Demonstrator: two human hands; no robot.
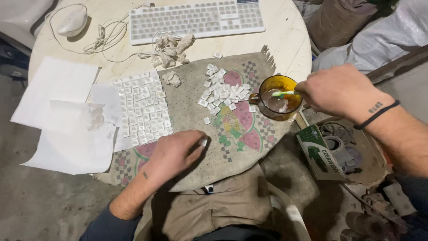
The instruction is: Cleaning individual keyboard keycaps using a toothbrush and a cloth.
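Observation:
My left hand [174,154] rests on a patterned cloth [249,71] near the table's front edge and pinches a small white keycap [203,142] between its fingers. My right hand [341,91] holds a green-and-white toothbrush [282,93] with its head dipped into an amber glass cup [277,99] of liquid. A loose heap of white keycaps [221,90] lies on the cloth just left of the cup. Rows of keycaps [142,109] are laid out on white paper further left. A keyboard [196,20] with its caps removed sits at the table's far side.
A white mouse [71,22] and tangled cables [107,38] lie at the back left. Crumpled tissues [171,48] sit below the keyboard. White paper sheets [58,116] overhang the round table's left edge. A green cardboard box [318,154] with parts stands on the floor at the right.

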